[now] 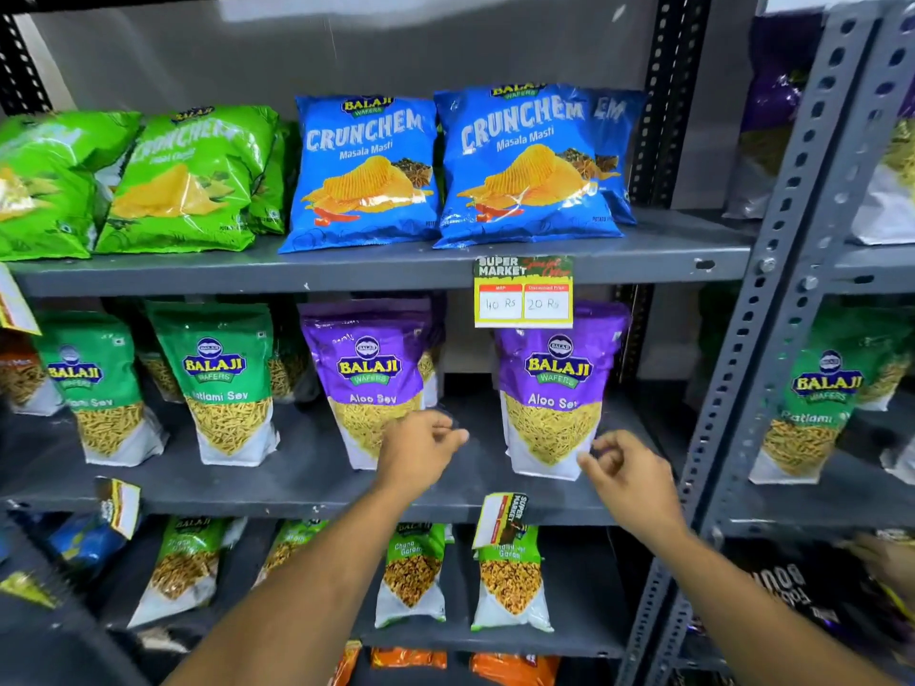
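Your two hands are apart and grip nothing. The left hand (421, 450) hangs with loosely curled fingers in front of the lower right corner of the left Aloo Sev pouch (364, 373). The right hand (631, 470), fingers also loosely curled, sits just beside the bottom right corner of the right Aloo Sev pouch (557, 383). Both pouches stand upright on the middle shelf (297, 482), with a bare gap between them, below the price tag (524, 292).

Expect each pouch to be light and soft, with slick film that slides under your fingers (the sev inside will likely crush if you squeeze hard). Take hold at the flat purple top band or by both side edges, not across the filled belly.

Each pouch is purple above with a yellow Balaji logo, has a clear window showing thin yellow strands, and ends in a white base.
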Demonstrator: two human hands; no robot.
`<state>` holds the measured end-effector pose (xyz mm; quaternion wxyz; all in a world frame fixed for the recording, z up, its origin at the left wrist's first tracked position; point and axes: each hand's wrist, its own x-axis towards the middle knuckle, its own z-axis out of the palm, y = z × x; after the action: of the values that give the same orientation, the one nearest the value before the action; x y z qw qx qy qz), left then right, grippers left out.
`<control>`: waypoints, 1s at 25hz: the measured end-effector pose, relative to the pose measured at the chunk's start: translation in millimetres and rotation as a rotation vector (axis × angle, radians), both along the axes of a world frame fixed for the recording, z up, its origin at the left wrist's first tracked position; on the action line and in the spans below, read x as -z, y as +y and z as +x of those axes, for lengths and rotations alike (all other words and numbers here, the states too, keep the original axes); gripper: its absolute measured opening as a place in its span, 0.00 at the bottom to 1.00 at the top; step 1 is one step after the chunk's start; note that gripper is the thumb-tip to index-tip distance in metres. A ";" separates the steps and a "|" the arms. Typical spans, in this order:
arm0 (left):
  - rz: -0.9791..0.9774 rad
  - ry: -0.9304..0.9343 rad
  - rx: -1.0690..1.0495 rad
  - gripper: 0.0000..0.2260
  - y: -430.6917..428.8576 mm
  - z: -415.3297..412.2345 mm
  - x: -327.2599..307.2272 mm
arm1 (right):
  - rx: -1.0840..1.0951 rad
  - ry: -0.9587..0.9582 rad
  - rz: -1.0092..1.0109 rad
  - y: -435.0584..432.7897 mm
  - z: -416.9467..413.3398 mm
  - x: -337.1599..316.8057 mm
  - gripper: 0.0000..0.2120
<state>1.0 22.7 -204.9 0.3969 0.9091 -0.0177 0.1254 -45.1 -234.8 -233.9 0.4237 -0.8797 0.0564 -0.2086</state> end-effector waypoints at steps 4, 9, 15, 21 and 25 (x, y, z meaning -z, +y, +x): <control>0.207 0.116 0.195 0.15 -9.1 13.8 39.8 | 0.050 0.181 0.244 17.9 -16.2 79.0 0.07; 0.498 0.206 0.469 0.11 -28.8 34.0 61.9 | 0.005 0.477 0.484 50.5 -4.7 148.3 0.12; 0.603 0.287 0.574 0.13 -35.6 51.8 73.5 | -0.020 0.544 0.655 82.7 20.4 170.8 0.12; 0.562 0.331 0.608 0.12 -41.0 58.5 76.0 | 0.117 0.494 0.865 102.1 33.5 178.7 0.09; 0.539 0.335 0.614 0.14 -50.6 54.0 78.8 | 0.177 0.447 0.984 104.5 35.6 180.6 0.03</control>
<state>55.0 -27.8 -283.7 0.1616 0.9405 -0.2545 -0.1567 -9.5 -130.3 -414.5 0.7436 -0.5925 0.3098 -0.0007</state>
